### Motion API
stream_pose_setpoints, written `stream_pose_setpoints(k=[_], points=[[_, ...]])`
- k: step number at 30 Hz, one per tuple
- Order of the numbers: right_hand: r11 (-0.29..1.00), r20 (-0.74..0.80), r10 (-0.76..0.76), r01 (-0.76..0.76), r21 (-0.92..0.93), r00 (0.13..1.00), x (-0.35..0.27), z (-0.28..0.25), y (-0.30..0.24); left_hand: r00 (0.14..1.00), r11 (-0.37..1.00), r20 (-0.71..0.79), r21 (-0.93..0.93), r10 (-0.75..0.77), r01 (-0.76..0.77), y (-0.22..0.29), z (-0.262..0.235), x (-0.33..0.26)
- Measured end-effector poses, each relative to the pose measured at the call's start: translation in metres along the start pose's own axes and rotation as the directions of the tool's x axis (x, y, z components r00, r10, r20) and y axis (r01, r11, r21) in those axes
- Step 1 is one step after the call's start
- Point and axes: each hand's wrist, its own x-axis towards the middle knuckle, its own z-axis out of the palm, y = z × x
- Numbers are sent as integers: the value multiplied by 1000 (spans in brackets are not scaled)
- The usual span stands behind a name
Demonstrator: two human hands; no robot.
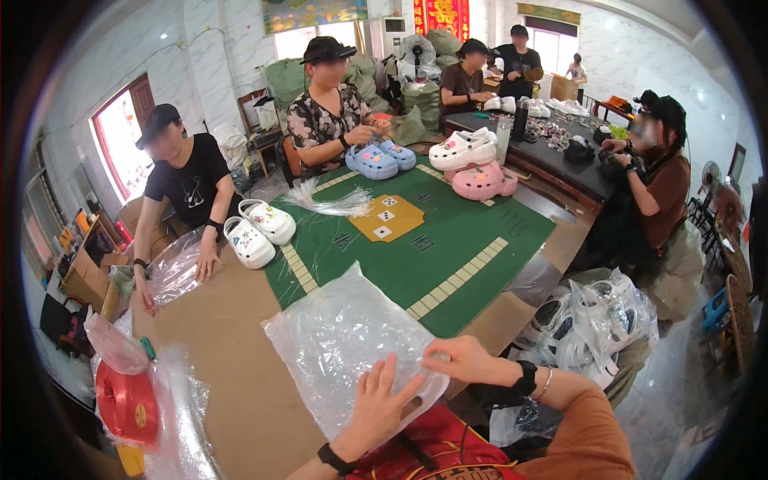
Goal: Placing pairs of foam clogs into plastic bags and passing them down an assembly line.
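A clear plastic bag (336, 332) lies flat in front of me, across the brown board and the near edge of the green mat. My left hand (374, 408) rests on its near part with the fingers spread. At the bag's right corner, near its cut-out handle, my right hand (462, 360) pinches the edge between thumb and fingers. Past the bag's far left side stand two white clogs (262, 232) with small charms on them. A fan of thin white strands (328, 198) spreads on the mat beyond.
Blue clogs (380, 160) sit by a person across the table; pink clogs (484, 181) carry white ones (462, 149). Left are a red roll of ribbon (126, 404) and a person handling clear film (178, 268). Bagged shoes (596, 320) pile up at right, below a dark table (552, 164).
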Motion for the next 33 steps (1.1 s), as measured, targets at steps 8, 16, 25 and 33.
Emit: stream_pose_setpoints(k=[8,16,25,33], points=[[757,213,75,-194,623,974,49,-58,-50,972,872,200,-445,-126,205,13,-62,-71],[963,614,79,100,-252,785,206,47,-33,746,294,482,-710,-459,640,-4,-149,-179],[431,777,-466,875,-218,424,281,264,-30,166,52,16,-916,-986,398,-61,-134,-255],[478,689,-152,663,-576,708,394,232,41,574,272,-44,-908,-817,318,-208,-58,-144]])
